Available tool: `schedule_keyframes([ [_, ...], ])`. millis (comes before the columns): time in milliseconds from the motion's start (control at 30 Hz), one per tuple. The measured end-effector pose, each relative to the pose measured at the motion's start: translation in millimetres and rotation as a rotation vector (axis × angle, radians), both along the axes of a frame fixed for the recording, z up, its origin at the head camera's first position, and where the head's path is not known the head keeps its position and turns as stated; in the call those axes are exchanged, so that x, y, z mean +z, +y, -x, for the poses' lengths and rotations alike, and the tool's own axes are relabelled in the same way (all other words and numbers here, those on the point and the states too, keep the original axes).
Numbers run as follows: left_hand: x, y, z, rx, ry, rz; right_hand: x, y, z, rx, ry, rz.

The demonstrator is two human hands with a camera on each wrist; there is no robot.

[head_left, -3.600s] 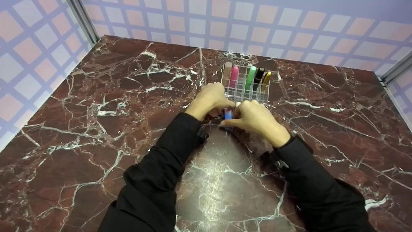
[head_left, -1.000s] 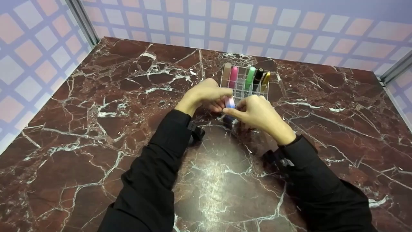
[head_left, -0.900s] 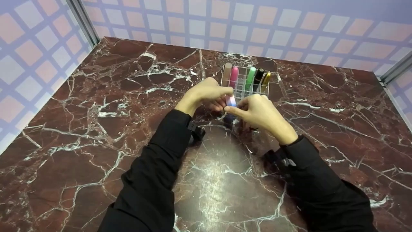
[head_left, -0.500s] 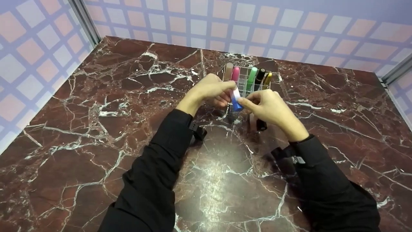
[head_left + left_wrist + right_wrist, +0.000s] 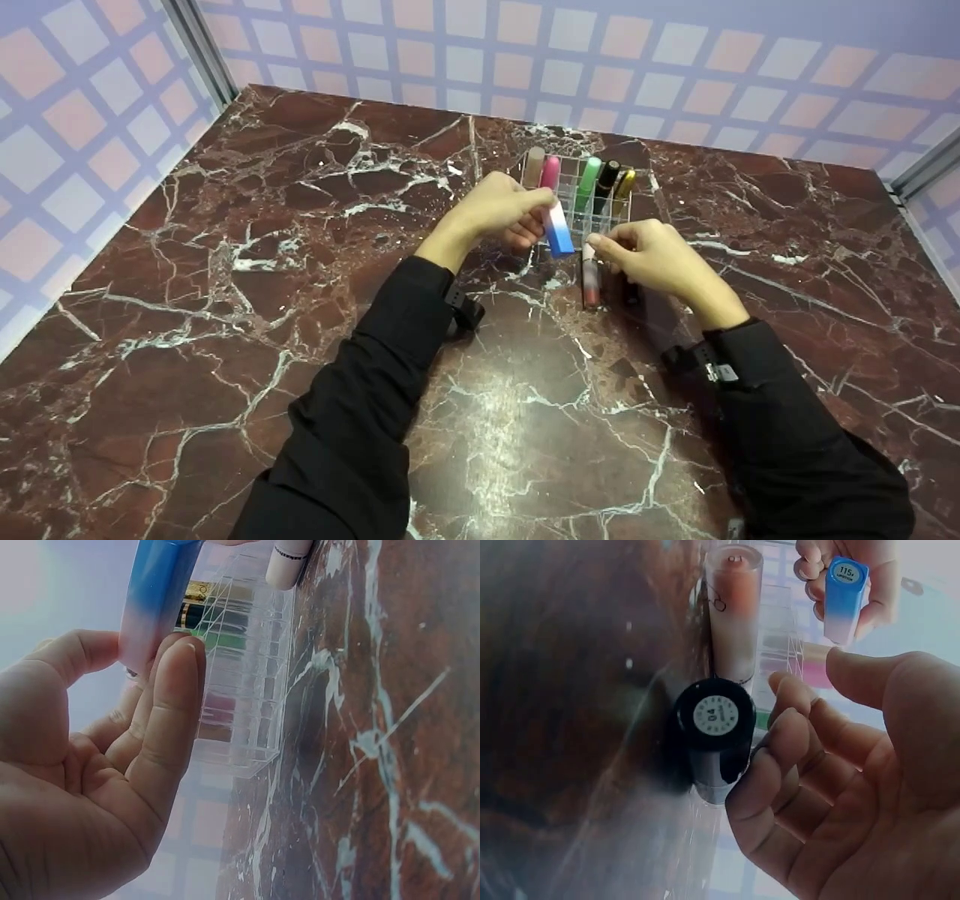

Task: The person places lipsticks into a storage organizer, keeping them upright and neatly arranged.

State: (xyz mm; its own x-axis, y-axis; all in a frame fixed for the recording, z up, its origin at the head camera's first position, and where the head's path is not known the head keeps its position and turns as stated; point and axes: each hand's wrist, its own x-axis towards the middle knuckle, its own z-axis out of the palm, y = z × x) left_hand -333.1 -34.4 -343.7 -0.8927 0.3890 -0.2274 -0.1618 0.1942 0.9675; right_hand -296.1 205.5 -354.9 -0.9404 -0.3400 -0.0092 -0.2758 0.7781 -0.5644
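My left hand [image 5: 510, 214] pinches a square lipstick tube [image 5: 559, 231] by its pale pinkish end. The blue end points toward me, and a round label reading 115 shows on it in the right wrist view. My right hand [image 5: 649, 255] has let its fingers part and holds nothing. Its thumb tip is close by the white cap of a clear lip gloss tube [image 5: 591, 285] with coral-red contents, lying on the table. Beside that lies a black-ended tube [image 5: 716, 724] labelled 04, with right fingertips right at it; in the head view it sits mostly under the hand.
Just beyond the hands stands a clear compartment organizer [image 5: 564, 199]. In it are a brown tube [image 5: 534, 166], a pink tube [image 5: 550, 172], a green tube [image 5: 588, 181], a black tube [image 5: 606, 184] and a gold tube [image 5: 624, 187]. Patterned panels [image 5: 420, 56] border the marbled table [image 5: 337, 225].
Both hands were at the lipstick; the right hand has released it and moved right. The left has lifted it slightly and shifted right. The lip gloss tube has come into view.
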Motion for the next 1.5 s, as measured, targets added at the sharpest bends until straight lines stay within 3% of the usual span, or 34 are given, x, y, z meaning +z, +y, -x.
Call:
schedule_keyframes([
  [167, -0.5, 2, -0.3, 0.001, 0.031, 0.003, -0.5, 0, -0.2, 0.017, 0.003, 0.040],
  [300, 3.3, 4, -2.4, -0.005, 0.016, -0.002, -2.1, -1, 0.4, 0.017, -0.010, 0.052],
  [1033, -4.1, 7, 2.8, 0.003, 0.013, -0.052, -4.1, -6, 4.4, 0.101, 0.002, 0.117],
  [1500, -4.1, 14, 3.3, 0.082, -0.027, -0.176, -4.3, -10, 4.7, 0.121, -0.055, 0.214],
])
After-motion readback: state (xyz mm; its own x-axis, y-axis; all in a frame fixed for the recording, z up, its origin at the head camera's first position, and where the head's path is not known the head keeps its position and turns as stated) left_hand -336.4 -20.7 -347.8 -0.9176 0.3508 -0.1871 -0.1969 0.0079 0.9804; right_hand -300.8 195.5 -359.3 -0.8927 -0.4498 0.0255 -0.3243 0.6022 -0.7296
